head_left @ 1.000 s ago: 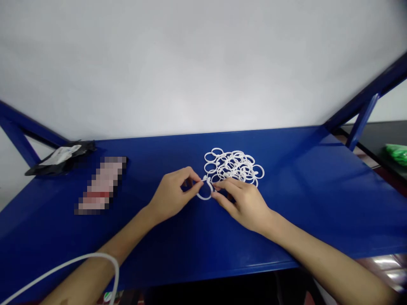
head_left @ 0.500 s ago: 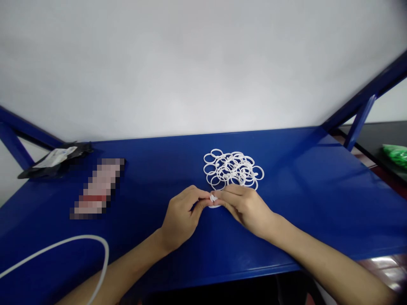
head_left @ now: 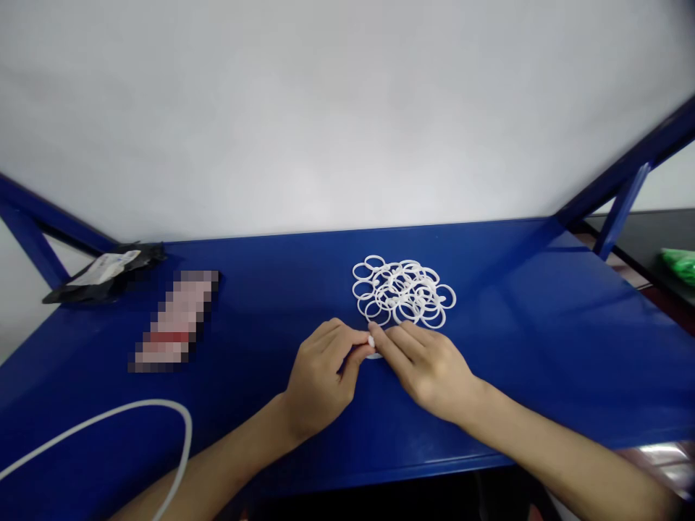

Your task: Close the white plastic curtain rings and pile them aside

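Note:
A small white plastic ring (head_left: pixel 374 356) is between my two hands, near the middle of the blue table, mostly covered by my fingers. My left hand (head_left: pixel 323 376) pinches the white knob-like part of this ring between thumb and forefinger. From the other side, the fingers of my right hand (head_left: pixel 426 369) press together against the same part; its thumb is hidden. Just beyond my fingertips lies a loose heap of similar white rings (head_left: pixel 405 293), several overlapping, some with small knobs on them.
On the table (head_left: pixel 271 282), a pixelated flat item (head_left: pixel 179 318) lies left of my hands. Behind it sits a black plastic package (head_left: pixel 108 271) with a white label. A white cable (head_left: pixel 135 401) loops over my left forearm. Blue frame bars (head_left: pixel 624 210) rise at both sides.
My right fingers have shifted over the top of the ring's knob, while my left hand keeps its pinch. The whole view has moved slightly, so everything appears a little farther right.

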A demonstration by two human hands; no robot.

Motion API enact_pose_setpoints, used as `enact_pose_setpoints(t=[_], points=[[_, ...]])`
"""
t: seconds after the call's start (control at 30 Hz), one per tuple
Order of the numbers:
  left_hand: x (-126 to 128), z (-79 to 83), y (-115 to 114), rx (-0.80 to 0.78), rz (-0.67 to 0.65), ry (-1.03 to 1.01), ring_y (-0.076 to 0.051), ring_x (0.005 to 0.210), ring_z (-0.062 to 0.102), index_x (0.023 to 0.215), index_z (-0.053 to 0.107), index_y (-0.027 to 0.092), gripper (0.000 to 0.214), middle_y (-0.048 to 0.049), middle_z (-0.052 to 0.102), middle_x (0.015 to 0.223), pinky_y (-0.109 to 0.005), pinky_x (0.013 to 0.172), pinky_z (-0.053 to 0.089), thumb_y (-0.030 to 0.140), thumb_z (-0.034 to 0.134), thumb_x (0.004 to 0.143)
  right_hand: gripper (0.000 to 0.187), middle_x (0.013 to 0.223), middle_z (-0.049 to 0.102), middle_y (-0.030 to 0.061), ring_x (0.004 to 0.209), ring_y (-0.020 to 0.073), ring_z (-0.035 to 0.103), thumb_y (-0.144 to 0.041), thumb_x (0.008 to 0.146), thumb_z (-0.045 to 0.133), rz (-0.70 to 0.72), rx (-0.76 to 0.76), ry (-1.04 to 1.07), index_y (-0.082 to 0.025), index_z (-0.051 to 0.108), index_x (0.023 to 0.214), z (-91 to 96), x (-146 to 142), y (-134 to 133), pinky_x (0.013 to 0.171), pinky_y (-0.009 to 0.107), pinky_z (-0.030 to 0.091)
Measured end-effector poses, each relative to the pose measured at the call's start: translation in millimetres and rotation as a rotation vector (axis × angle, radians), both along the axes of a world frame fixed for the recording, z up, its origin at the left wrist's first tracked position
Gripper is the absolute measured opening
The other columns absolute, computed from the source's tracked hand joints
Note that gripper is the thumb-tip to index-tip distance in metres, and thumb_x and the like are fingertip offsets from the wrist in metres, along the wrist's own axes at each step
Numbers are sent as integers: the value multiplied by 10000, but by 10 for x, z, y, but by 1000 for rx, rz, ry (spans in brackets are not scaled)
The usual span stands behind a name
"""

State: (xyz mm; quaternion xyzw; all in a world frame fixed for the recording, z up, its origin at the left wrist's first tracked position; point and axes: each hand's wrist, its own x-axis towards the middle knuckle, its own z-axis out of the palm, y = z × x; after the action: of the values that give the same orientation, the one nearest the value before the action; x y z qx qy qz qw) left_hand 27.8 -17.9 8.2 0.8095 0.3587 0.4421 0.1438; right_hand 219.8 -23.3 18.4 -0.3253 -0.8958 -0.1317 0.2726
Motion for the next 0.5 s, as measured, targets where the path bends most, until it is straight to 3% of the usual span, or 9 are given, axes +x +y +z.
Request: enact_pose_setpoints(t=[0.13,0.23,0.3,0.5], points=[[-22,62,85,-41,-21,-35,-119,807,630,993,640,173,101,-9,677,882,-250,760,533,100,622,927,240,943,718,95,804,188,650,-165,989,571,23,-154,221,-101,650,1206,53,93,131,674,322,569],[-52,64,141,-48,-12,-67,-104,846,645,1013,660,188,126,-7,673,921,-227,791,539,97,624,934,211,1046,713,91,934,190,669,-160,961,623,-1,-167,431,-173,671,1166,117,188,208,797,341,581],[-70,47,167,-56,-6,-76,-96,842,651,1011,671,199,129,-2,673,924,-215,784,540,101,630,936,199,1007,713,77,915,175,673,-119,952,618,-28,-150,528,-188,678,1128,161,234,229,784,325,579],[-82,-48,182,-49,-20,-70,-100,778,652,926,629,188,78,11,673,850,-214,733,545,126,675,914,180,939,709,72,799,162,669,-241,969,624,110,-288,382,-167,663,1128,123,167,200,686,299,579]])
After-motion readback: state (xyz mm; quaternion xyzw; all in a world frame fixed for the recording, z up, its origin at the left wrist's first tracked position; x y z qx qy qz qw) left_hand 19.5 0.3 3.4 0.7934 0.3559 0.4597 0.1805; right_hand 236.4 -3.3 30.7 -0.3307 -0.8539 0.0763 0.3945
